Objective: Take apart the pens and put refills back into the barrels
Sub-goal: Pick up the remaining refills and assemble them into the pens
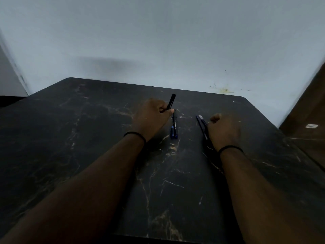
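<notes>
Black marbled stone with pale gold veins makes up your worktop, smooth and slightly glossy, its far corners rounded where it meets a plain grey-blue wall. Your left hand is curled round a slim black pen, which tilts up toward the far edge; white lettering runs along the barrel but is too small to read. Just beside that hand, toward the middle of the worktop, another black pen lies flat with white print that is likewise unreadable, and a short blue piece lies against it. Your right hand is a closed fist resting knuckles-up; you cannot tell whether it holds anything. Touching its inner side, a bundle of thin dark refills lies pointing toward the far edge, partly hidden under the hand. Both wrists wear thin black bands. Bare worktop stretches wide toward the left edge and the near edge. At the right edge stands a brown wooden panel bearing a small white sticker, its text blurred.
</notes>
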Demonstrator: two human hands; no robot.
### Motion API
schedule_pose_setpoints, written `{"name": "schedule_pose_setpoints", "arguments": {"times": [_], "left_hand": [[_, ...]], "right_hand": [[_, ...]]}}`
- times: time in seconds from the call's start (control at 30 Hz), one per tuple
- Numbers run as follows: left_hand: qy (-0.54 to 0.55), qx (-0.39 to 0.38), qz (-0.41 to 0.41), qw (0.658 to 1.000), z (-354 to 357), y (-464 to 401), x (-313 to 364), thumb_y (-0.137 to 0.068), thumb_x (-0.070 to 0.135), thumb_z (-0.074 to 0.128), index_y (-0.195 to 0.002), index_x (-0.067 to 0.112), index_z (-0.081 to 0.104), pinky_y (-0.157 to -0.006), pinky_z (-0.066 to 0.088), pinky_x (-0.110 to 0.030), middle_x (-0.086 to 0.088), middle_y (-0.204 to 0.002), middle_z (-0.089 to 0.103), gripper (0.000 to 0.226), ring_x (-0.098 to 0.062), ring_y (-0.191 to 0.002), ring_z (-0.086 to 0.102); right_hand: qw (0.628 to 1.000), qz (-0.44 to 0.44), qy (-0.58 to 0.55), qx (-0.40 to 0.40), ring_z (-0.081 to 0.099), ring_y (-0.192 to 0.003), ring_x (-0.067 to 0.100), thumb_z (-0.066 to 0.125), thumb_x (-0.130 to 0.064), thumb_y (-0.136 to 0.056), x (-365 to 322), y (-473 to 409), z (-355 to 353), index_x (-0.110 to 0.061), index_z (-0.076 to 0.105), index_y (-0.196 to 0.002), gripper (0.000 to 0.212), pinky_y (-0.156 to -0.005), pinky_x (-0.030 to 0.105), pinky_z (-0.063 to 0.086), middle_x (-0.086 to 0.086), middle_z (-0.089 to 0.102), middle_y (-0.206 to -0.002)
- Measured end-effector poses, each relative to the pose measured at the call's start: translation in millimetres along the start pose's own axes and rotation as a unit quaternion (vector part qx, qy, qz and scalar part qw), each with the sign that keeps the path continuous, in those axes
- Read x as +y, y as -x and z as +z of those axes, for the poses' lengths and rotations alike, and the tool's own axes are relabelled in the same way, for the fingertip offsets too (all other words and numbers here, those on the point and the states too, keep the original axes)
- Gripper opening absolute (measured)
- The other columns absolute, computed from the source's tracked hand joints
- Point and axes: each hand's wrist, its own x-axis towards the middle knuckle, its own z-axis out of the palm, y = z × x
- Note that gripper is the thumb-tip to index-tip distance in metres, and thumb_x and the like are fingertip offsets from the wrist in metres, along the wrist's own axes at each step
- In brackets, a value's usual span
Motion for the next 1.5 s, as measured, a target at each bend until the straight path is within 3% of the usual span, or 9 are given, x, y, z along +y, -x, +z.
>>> {"name": "schedule_pose_setpoints", "arguments": {"times": [0.1, 0.23, 0.33, 0.5, 0.93, 1.13, 1.33, 1.5], "left_hand": [[0.006, -0.001, 0.001, 1.0, 0.8, 0.3, -0.1, -0.087, 0.034, 0.071, -0.059, 0.008, 0.055, -0.05, 0.033, -0.023, -0.008, -0.053, 0.054, 0.041, -0.011, -0.047, 0.04], [0.003, -0.003, 0.003, 1.0, 0.1, 0.3, -0.5, -0.086, 0.033, 0.072, -0.054, 0.017, 0.046, -0.05, 0.032, -0.022, 0.003, -0.05, 0.045, 0.045, -0.01, -0.046, 0.038], [0.007, -0.003, 0.001, 1.0, 0.3, 0.1, -0.4, -0.087, 0.033, 0.072, -0.053, 0.018, 0.046, -0.051, 0.036, -0.024, 0.001, -0.05, 0.047, 0.045, -0.011, -0.046, 0.04], [-0.001, -0.001, 0.001, 1.0, 0.1, 0.5, -0.2, -0.087, 0.033, 0.072, -0.051, 0.018, 0.045, -0.05, 0.034, -0.022, 0.004, -0.049, 0.046, 0.047, -0.009, -0.044, 0.038], [-0.001, -0.006, -0.002, 1.0, -0.5, 0.2, 1.1, -0.088, 0.034, 0.071, -0.059, 0.011, 0.058, -0.05, 0.034, -0.023, 0.0, -0.051, 0.05, 0.039, -0.01, -0.046, 0.041], [-0.01, 0.002, 0.007, 1.0, 0.3, 0.3, 0.0, -0.087, 0.035, 0.071, -0.061, 0.008, 0.06, -0.05, 0.039, -0.027, -0.008, -0.056, 0.058, 0.039, -0.013, -0.048, 0.044], [-0.013, 0.008, 0.004, 1.0, 1.3, -1.1, -2.2, -0.086, 0.035, 0.071, -0.058, 0.008, 0.056, -0.05, 0.034, -0.025, -0.004, -0.051, 0.052, 0.042, -0.012, -0.046, 0.041], [-0.01, 0.005, 0.006, 1.0, 2.4, -0.7, -2.4, -0.087, 0.037, 0.07, -0.06, 0.008, 0.058, -0.05, 0.041, -0.029, -0.007, -0.055, 0.057, 0.041, -0.016, -0.047, 0.047]], "right_hand": [[1.0, -0.009, 0.0, 0.009, 0.064, -0.101, 0.032, 0.059, -0.019, -0.09, -0.8, 1.1, -0.5, -0.019, 0.071, -0.104, 0.018, -0.083, 0.033, 0.049, 0.01, 0.071, -0.108], [1.0, -0.009, -0.005, 0.012, 0.064, -0.1, 0.032, 0.059, -0.019, -0.091, -1.9, 1.9, -0.6, -0.017, 0.071, -0.102, 0.016, -0.082, 0.033, 0.049, 0.01, 0.071, -0.107], [1.0, -0.007, -0.01, 0.018, 0.064, -0.095, 0.031, 0.057, -0.019, -0.092, -1.5, 2.5, -0.5, -0.018, 0.069, -0.097, 0.013, -0.075, 0.03, 0.043, 0.01, 0.071, -0.102], [0.999, -0.011, -0.009, 0.034, 0.063, -0.096, 0.033, 0.056, -0.02, -0.092, -1.0, 3.4, -0.8, -0.018, 0.068, -0.092, 0.013, -0.075, 0.03, 0.043, 0.01, 0.071, -0.101], [1.0, -0.014, 0.026, 0.009, 0.064, -0.099, 0.034, 0.065, -0.028, -0.089, -1.6, 3.3, -2.4, -0.012, 0.072, -0.103, 0.023, -0.081, 0.034, 0.049, 0.013, 0.071, -0.105], [0.998, -0.014, 0.063, -0.025, 0.064, -0.09, 0.035, 0.065, -0.028, -0.088, -7.3, 3.5, -1.6, -0.006, 0.07, -0.091, 0.023, -0.068, 0.028, 0.04, 0.018, 0.069, -0.095], [0.998, -0.019, 0.051, -0.017, 0.064, -0.095, 0.034, 0.063, -0.026, -0.089, -8.7, 4.5, -0.8, -0.007, 0.072, -0.098, 0.023, -0.072, 0.028, 0.04, 0.016, 0.07, -0.1], [0.999, -0.024, 0.032, -0.003, 0.065, -0.097, 0.035, 0.063, -0.028, -0.09, -7.3, 4.5, -1.6, -0.008, 0.073, -0.099, 0.024, -0.078, 0.031, 0.047, 0.015, 0.071, -0.101]]}}
